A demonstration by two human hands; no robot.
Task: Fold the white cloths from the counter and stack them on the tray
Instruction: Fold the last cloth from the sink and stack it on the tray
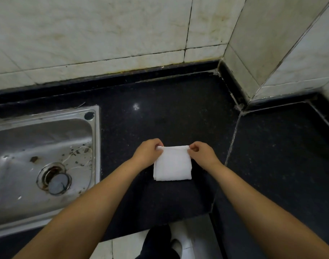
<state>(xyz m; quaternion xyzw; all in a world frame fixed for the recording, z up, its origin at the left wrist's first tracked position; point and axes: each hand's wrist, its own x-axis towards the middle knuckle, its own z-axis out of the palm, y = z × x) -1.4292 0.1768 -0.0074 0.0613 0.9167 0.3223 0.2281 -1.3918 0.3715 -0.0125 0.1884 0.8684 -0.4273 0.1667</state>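
Black counter [178, 113], seemingly stained tiled wall [103, 34]

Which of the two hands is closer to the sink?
The left hand. It pinches the far left corner of the white cloth, on the side toward the sink; the right hand pinches the opposite corner.

Left hand [148, 152]: fingers curled, pinching the far left corner of the cloth [172, 163].
Right hand [202, 153]: pinching the far right corner (thumb and fingertips together).
Forearms: bare, stretched forward, converging.
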